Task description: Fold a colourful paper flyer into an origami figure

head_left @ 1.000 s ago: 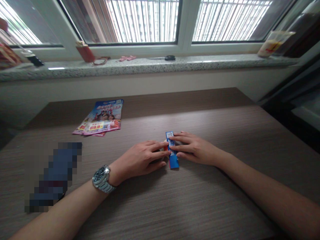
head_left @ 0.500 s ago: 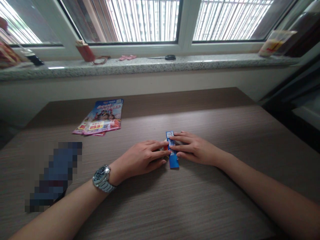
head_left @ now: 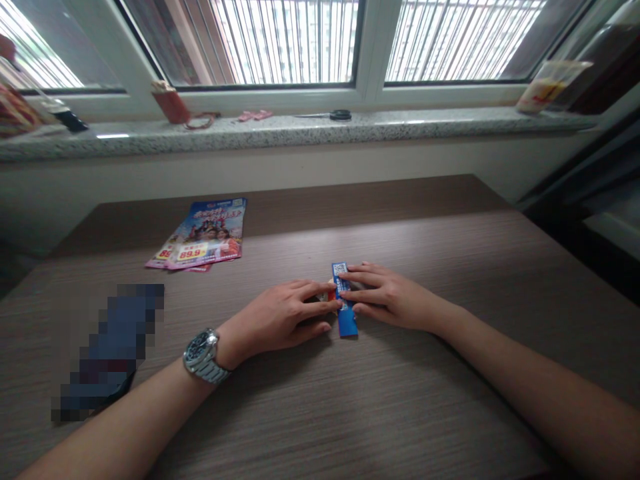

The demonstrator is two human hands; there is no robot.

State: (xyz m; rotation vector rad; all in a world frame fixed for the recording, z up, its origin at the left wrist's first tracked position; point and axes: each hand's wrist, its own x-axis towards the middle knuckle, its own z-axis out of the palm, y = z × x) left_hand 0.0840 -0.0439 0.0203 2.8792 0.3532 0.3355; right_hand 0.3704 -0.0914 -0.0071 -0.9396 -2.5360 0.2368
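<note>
1. While two bare hands meet over it, a narrow blue leaflet strip [head_left: 349, 324] lies flat on the wood-grained tabletop [head_left: 400, 407], its QR code at the far end; take it as the dial's centre, with 12 o'clock toward the window [head_left: 290, 47].
2. The left forearm [head_left: 135, 423] comes in from 8 o'clock, a steel wristwatch [head_left: 205, 356] at its wrist, the left hand [head_left: 285, 315] palm down and pointing to about 2 o'clock.
3. Two outstretched left fingers touch the strip near its middle, with a red, partly hidden printed piece showing beneath them; the thumb reaches the same way, lower, its tip short of the strip.
4. The right forearm [head_left: 520, 370] enters from 4 o'clock, and the right hand [head_left: 393, 295], also palm down, aims between 9 and 10 o'clock.
5. Right fingertips rest on the strip below the code; the thumb ends at its near-right edge, contact unclear.
6. Each grip is spread, fingers nearly straight and slightly fanned, pinching nothing; how hard they press cannot be told.
7. Overlapping promotional leaflets [head_left: 215, 233] lie at 10 o'clock, and a pixelated dark-blue object [head_left: 117, 340] near 9.
</note>
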